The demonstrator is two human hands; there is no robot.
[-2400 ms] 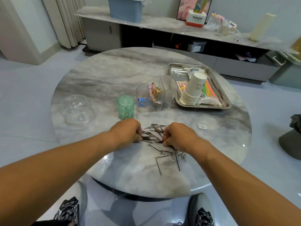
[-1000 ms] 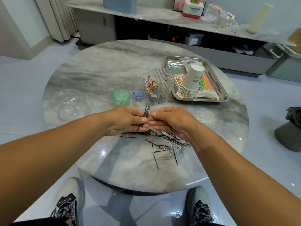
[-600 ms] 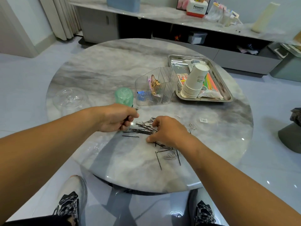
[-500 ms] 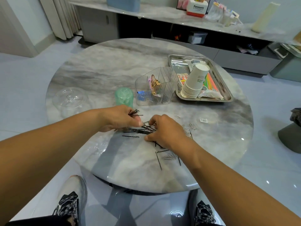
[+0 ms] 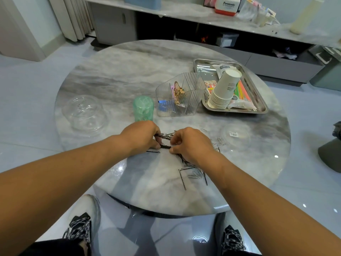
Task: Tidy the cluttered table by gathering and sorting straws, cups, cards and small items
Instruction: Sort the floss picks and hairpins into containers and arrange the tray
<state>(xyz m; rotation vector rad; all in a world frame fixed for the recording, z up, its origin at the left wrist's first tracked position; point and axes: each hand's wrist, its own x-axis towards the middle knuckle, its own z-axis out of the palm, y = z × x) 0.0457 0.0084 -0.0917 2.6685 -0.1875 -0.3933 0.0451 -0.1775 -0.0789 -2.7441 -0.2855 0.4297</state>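
Hairpins [image 5: 166, 136] sit bunched in my left hand [image 5: 142, 134]; my right hand [image 5: 190, 143] pinches another off the worktop [image 5: 129, 71]. I'm mid-gathering. Strays at five o'clock come next, then the divided clear organiser [image 5: 180, 95] at twelve.

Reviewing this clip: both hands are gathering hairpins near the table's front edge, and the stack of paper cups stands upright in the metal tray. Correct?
Not quite. In the head view the stack of paper cups lies tilted on its side in the metal tray, not upright. The left hand and right hand are gathering hairpins.
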